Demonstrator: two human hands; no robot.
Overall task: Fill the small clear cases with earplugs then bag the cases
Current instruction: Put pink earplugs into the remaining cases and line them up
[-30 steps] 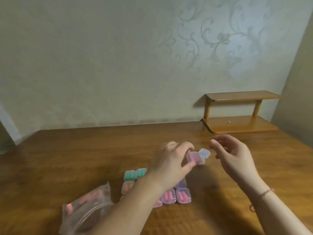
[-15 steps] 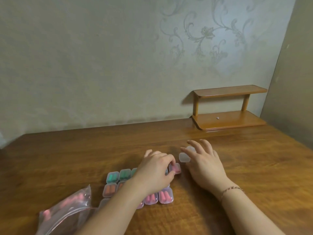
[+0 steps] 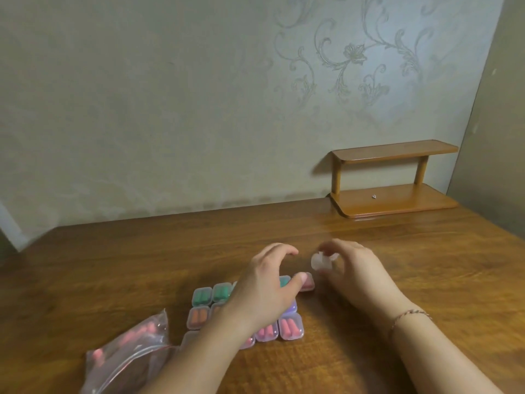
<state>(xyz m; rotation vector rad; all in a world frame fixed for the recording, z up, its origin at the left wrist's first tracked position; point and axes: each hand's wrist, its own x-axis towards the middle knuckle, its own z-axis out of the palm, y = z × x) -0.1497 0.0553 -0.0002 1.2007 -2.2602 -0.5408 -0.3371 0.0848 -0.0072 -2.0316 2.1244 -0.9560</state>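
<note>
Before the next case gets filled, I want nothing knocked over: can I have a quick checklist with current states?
1. Right hand grips an empty clear case: ok.
2. That case is open: cannot tell, blurred.
3. Left hand free to fetch earplugs: ok, holds nothing.
4. Filled cases grouped flat on the table: ok.
5. Earplug bag within reach, mouth open: cannot tell.

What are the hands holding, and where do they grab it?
The right hand pinches a small empty clear plastic case at its top edge with its fingertips. The left hand holds nothing; its thumb sits by a small clear case with pink earplugs.
</note>
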